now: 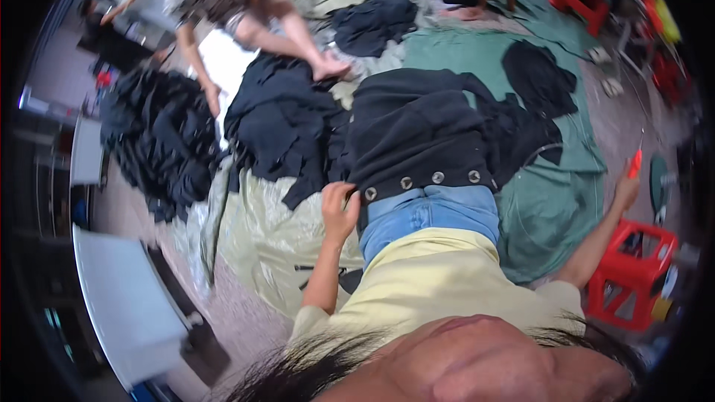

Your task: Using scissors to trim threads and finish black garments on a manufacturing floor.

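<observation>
Left hand (339, 210): grip pinched, as far as I can see, on the near left corner of the dark cloth (421, 130). Dark cloth: across the blue jeans (424, 216), metal rings (438, 177) along its near edge. Right hand (627, 187): well right of the cloth, grip closed about an orange tool (634, 164). Step, by my judgement: working that ringed edge; next move calls for keeping it flat, tool brought over. Containers: I can make out none; dark heap (279, 123) left of the cloth, green sheet (551, 216) right.

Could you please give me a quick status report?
Left hand at edge of dark cloth. Right hand holding orange tool. Cloth lies over jeans. Red stool near right forearm.
</observation>
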### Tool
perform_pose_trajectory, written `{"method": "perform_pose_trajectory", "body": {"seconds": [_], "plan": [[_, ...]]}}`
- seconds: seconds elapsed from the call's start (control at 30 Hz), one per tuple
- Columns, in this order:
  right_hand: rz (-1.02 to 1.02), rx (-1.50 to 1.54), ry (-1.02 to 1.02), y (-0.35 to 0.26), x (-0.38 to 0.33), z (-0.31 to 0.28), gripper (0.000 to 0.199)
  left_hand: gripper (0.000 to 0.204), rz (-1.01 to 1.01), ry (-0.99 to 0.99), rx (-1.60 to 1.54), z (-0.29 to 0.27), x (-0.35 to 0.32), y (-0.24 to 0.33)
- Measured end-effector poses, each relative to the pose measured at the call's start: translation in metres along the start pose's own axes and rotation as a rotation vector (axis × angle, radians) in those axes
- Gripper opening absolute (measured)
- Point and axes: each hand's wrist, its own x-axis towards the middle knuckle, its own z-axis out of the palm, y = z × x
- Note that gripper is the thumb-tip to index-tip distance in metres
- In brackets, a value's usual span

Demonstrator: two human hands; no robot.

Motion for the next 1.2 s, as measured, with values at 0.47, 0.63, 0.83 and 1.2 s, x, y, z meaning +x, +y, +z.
{"method": "perform_pose_trajectory", "body": {"seconds": [0.47,0.63,0.83,1.2], "plan": [[-0.968,0.395,-1.138,-0.256,-0.265,-0.080,0.036,0.017,-0.142,-0.169,-0.164,0.011,0.001,0.030],[-1.119,0.312,-1.140,-0.266,-0.286,-0.093,0.041,0.019,-0.205,-0.152,-0.211,0.012,0.001,0.017],[-1.058,0.339,-1.169,-0.268,-0.295,-0.094,0.043,0.021,-0.202,-0.138,-0.220,0.014,-0.007,0.011],[-0.871,0.547,-1.113,-0.246,-0.281,-0.068,0.024,0.087,-0.109,0.006,-0.155,0.018,-0.022,-0.014]]}}
